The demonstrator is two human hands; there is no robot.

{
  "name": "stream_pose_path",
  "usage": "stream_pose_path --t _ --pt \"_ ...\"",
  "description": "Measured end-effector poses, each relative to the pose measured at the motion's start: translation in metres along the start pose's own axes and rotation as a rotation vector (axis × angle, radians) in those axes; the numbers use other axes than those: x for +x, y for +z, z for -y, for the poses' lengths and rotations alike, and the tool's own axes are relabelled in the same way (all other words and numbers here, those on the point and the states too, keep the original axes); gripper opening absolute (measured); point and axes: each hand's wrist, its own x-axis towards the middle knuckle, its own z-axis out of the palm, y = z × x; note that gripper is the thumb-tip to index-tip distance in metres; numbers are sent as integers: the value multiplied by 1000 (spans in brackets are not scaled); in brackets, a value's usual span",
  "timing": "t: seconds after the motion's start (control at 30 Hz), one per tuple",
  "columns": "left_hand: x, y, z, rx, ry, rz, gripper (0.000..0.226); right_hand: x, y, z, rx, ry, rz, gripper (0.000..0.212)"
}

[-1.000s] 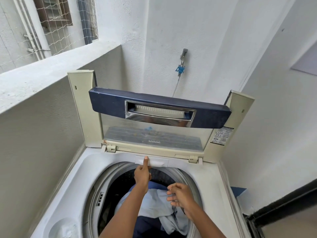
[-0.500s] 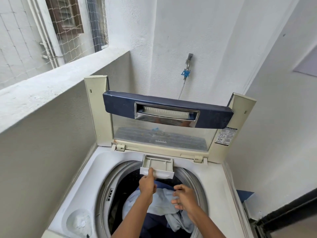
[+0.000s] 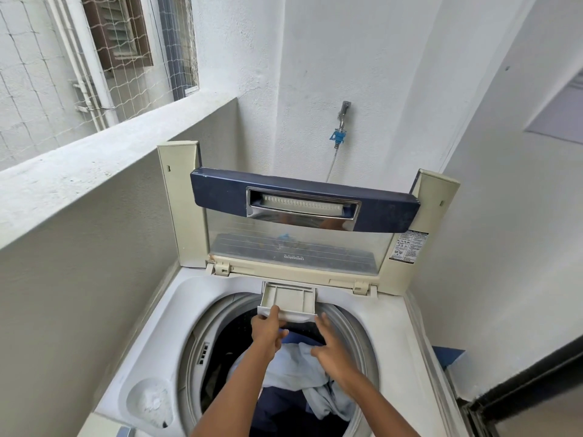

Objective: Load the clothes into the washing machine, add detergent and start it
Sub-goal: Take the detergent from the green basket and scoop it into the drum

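We are at the detergent step, with the detergent drawer (image 3: 288,299) out over the tub (image 3: 194,345)
Our left hand (image 3: 268,331) pinches the drawer's front lip, thumb on top and fingers curled beneath, and the drawer juts from the back rim of the washing machine (image 3: 151,357) under the raised lid (image 3: 303,209). Our right hand (image 3: 328,348) hovers just beside the drawer's right corner, fingers straight and loose, holding nothing; whether a fingertip touches the lip we cannot quite tell. The clothes (image 3: 293,370), a pale blue piece over dark blue ones, lie in the tub below both hands, so loading looks done. No detergent shows in view, so we judge the next move calls for fetching it, filling the drawer, pushing it home, lowering the lid and starting the wash
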Motion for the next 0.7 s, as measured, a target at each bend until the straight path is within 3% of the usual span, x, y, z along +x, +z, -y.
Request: stream_pose_path --t 0.23,0.43,0.57,0.7 --pt "-5 -2 -2 -11 -17 35 39 -12 1 -21 2 60 14 66" --pt "-23 -7 2 7 -108 66 47 -33 -12 -34 145 210 -12 23" --pt "-39 -15 10 -39 -207 85 48 -54 -28 -30 254 194 54 20" --pt "-69 -31 6 -51 -167 156 26 -70 -47 -34 253 193 121 22"
